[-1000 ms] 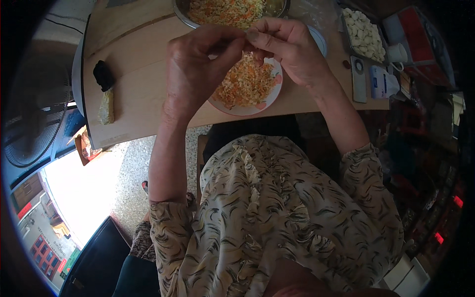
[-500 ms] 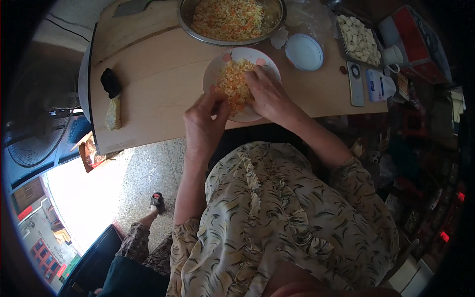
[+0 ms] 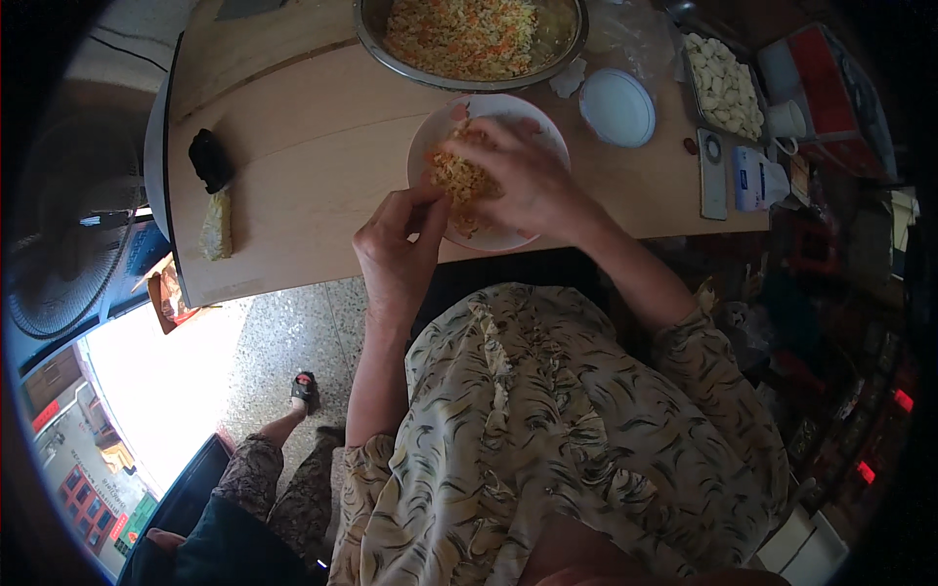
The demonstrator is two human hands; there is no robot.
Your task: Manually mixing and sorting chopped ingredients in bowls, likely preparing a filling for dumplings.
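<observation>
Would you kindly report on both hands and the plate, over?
Right hand spread over chopped food on the plate. Left hand at plate's near-left edge, grip unclear. Metal bowl beyond, apparently not in the way.

A black object (image 3: pixel 208 161) and a pale yellowish roll (image 3: pixel 217 229) lie end to end near the left edge of the counter (image 3: pixel 293 186). A flat silver device (image 3: pixel 713 190) and a tissue pack (image 3: pixel 758 180) occupy the near right corner. A white mug (image 3: pixel 785 119) stands behind the tissue pack. A fan (image 3: pixel 73 254) is positioned beyond the left edge.
</observation>
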